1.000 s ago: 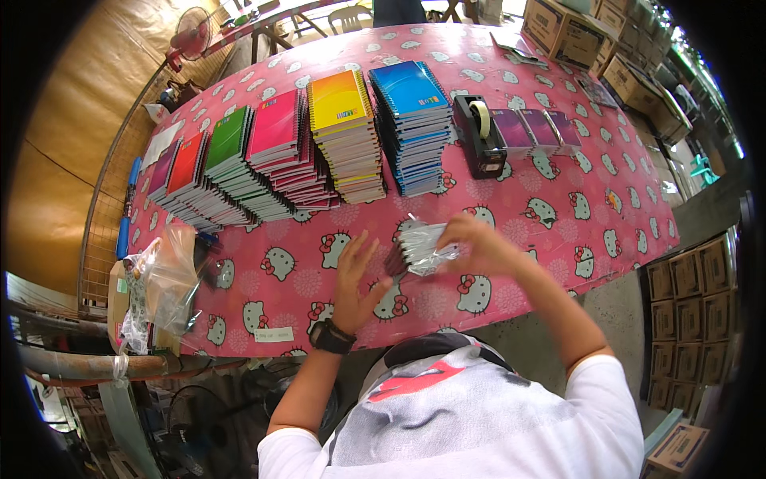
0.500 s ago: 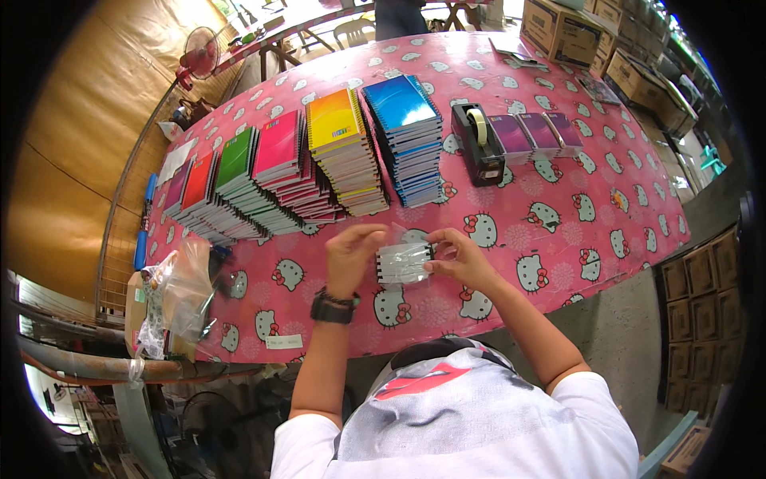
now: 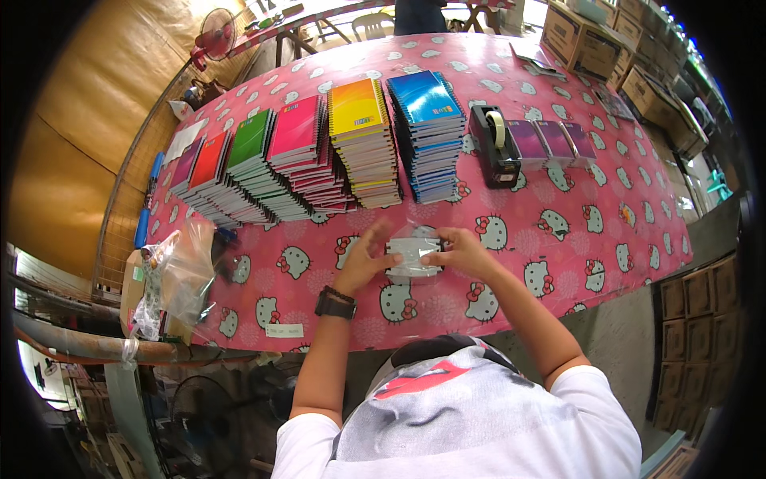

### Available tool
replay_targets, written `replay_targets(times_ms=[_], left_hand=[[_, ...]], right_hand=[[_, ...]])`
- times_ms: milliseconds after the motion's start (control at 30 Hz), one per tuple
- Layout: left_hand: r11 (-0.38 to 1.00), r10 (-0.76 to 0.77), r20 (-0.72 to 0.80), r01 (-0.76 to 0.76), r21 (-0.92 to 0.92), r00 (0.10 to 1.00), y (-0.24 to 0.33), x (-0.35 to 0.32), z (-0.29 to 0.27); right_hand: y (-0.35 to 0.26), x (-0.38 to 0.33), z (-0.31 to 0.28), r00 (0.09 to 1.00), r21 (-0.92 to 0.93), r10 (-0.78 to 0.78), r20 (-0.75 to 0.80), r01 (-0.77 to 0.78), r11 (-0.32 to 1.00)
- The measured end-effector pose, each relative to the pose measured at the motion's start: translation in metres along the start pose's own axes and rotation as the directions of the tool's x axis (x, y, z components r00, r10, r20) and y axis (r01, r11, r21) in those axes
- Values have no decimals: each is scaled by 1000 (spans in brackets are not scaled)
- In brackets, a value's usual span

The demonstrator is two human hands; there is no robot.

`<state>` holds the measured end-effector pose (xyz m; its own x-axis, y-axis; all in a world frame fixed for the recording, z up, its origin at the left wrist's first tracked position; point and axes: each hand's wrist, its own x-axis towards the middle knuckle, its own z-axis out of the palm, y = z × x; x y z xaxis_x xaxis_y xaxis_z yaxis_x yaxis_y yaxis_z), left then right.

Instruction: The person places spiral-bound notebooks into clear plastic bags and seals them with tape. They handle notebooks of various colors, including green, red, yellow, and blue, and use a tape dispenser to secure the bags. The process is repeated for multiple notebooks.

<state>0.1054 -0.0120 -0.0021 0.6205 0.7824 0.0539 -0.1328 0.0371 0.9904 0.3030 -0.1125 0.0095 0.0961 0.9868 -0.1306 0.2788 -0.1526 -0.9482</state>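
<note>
A small packet of spiral notebooks (image 3: pixel 412 257), white side up in clear plastic, lies between my hands near the table's front edge. My left hand (image 3: pixel 365 262) grips its left side, thumb on top. On the right edge, my right hand (image 3: pixel 465 254) closes with the thumb pressed on the plastic and the fingers bent round the side. A loose flap of clear film sticks up at the packet's far side. Beyond my hands stand leaning stacks of spiral notebooks, among them yellow (image 3: pixel 354 108), blue (image 3: pixel 426 100), pink (image 3: pixel 295 128) and green (image 3: pixel 250 142).
A black tape dispenser (image 3: pixel 496 152) stands right of the blue stack, beside purple notebook packets (image 3: pixel 528 142). Clear plastic bags (image 3: pixel 187 267) lie at the left edge. Cardboard boxes (image 3: pixel 580 44) stand at the far right. A pink patterned cloth (image 3: pixel 511 299) covers the table.
My left hand has come down from above the packet's left corner and now holds its left side. The right hand stays at the right edge, its thumb further over the top.
</note>
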Motion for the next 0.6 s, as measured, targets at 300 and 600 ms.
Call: replay_targets(times_ms=[300,600], left_hand=[[964,114,70,-128,231,991,-5,-19,2],[531,420,242,-453,716,875,-6,-41,5]], right_hand=[[0,-8,14,889,-324,-457,-37,422,847],[5,-27,22,765,-655,-633,118,539,530]])
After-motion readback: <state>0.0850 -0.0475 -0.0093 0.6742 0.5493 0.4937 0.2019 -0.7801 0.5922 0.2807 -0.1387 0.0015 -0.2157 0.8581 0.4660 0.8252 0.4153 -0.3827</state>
